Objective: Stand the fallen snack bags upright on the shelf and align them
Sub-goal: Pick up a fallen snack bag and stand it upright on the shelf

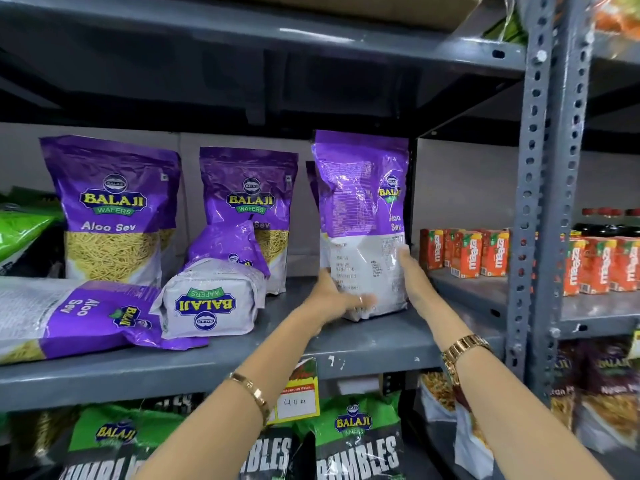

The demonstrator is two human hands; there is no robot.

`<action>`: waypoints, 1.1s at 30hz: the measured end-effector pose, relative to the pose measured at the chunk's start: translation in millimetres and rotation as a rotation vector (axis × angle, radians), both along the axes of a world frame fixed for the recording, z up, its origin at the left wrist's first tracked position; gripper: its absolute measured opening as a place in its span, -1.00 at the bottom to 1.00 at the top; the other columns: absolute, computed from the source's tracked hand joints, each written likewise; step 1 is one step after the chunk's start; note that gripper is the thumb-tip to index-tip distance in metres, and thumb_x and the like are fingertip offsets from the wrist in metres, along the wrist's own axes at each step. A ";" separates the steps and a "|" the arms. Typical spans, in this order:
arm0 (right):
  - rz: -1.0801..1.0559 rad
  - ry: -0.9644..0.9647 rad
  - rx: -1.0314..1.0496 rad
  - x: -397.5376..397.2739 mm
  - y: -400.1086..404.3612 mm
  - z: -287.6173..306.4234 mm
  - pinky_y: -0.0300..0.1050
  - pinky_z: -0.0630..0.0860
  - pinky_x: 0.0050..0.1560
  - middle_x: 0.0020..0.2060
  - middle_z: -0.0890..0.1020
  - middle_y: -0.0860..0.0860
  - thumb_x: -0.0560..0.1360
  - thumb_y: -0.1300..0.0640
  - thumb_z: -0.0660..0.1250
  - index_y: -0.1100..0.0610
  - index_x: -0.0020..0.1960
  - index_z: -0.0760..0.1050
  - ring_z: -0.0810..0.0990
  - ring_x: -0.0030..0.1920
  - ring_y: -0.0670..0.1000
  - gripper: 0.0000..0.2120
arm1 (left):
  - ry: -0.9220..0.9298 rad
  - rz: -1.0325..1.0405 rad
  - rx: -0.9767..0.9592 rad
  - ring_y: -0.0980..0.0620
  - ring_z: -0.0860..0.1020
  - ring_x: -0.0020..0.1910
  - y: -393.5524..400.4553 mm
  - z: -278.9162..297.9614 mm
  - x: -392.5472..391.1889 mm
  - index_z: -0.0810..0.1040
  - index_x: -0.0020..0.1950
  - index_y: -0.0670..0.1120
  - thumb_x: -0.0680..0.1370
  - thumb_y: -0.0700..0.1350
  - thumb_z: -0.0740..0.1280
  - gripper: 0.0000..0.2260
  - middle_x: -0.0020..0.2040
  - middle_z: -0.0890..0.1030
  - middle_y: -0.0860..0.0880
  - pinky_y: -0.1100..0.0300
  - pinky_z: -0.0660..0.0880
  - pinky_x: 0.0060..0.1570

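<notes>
A purple Aloo Sev bag (362, 202) stands upright at the right end of the grey shelf (363, 341), its back side turned toward me. My left hand (334, 296) grips its lower left edge and my right hand (414, 278) presses its lower right side. Two more purple bags stand upright further back, a left upright bag (110, 202) and a middle upright bag (252, 192). A fallen bag (79, 317) lies flat at the left front. Another tipped bag (214, 292) leans bottom-forward against the middle one.
A perforated steel post (543, 202) borders the shelf on the right, with orange juice cartons (467, 252) beyond it. A green bag (20, 230) sits at the far left. Green-and-black snack bags (356, 441) and a yellow price tag (298, 393) are below.
</notes>
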State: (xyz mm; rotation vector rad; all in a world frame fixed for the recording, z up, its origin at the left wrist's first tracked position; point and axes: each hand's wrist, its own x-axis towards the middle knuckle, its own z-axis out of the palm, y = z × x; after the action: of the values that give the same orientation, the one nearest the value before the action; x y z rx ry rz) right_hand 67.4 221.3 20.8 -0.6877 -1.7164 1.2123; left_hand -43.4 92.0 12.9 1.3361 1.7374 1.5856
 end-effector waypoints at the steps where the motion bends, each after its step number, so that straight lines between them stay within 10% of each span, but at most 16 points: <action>1: 0.019 -0.026 -0.026 -0.4 -0.8 -1.6 0.16 0.21 0.44 0.41 0.38 0.07 0.46 -0.36 -0.04 0.03 0.41 0.27 0.34 0.40 0.09 -0.32 | 0.096 0.012 -0.091 0.09 0.47 0.07 0.9 -4.1 -0.1 0.19 0.29 -0.14 0.24 -0.13 0.58 -0.23 0.10 0.46 0.05 0.34 0.45 -0.02; 8: -0.144 -0.149 0.036 4.5 2.0 -10.5 -0.01 0.35 0.13 0.28 0.48 0.13 0.43 -0.39 -0.02 0.12 0.22 0.35 0.47 0.18 0.14 -0.34 | 0.233 0.046 -0.249 -0.05 0.42 0.28 13.5 -3.4 -12.0 0.15 0.36 -0.16 0.32 -0.17 0.52 -0.25 0.30 0.46 -0.08 0.06 0.35 0.34; 25: -0.045 0.072 -0.078 5.5 8.0 -9.5 -0.08 0.29 0.29 0.32 0.47 0.13 0.55 -0.23 -0.07 0.11 0.33 0.38 0.44 0.22 0.05 -0.43 | 0.290 0.244 -0.068 -0.10 0.44 0.22 8.2 -12.8 -6.0 0.35 0.26 -0.20 0.42 -0.10 0.42 -0.52 0.27 0.46 -0.17 0.10 0.39 0.22; 29: -0.181 0.130 -0.112 10.9 6.4 -11.4 -0.03 0.51 0.04 -0.06 0.61 0.02 0.44 -0.37 0.04 0.11 -0.03 0.54 0.58 -0.08 0.04 -0.41 | 0.293 0.278 -0.072 -0.12 0.47 0.07 6.2 -9.6 -6.6 0.40 0.03 -0.14 0.50 -0.19 0.19 -0.88 0.18 0.51 -0.21 0.15 0.37 0.02; 33: -0.243 0.192 -0.065 13.0 0.6 -12.9 -0.28 0.33 -0.55 -0.70 0.45 -0.06 0.45 -0.35 0.04 0.13 -0.50 0.40 0.40 -0.67 -0.10 -0.37 | 0.274 0.172 -0.148 -0.17 0.41 0.27 6.1 -5.9 -6.9 0.41 0.29 -0.15 0.55 -0.23 0.05 -0.66 0.35 0.44 -0.19 0.10 0.34 0.25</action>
State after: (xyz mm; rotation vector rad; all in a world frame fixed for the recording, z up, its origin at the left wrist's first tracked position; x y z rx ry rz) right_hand 80.4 221.8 7.9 -0.7692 -1.3972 1.1284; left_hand -50.3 98.2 7.0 1.4163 2.1399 1.3779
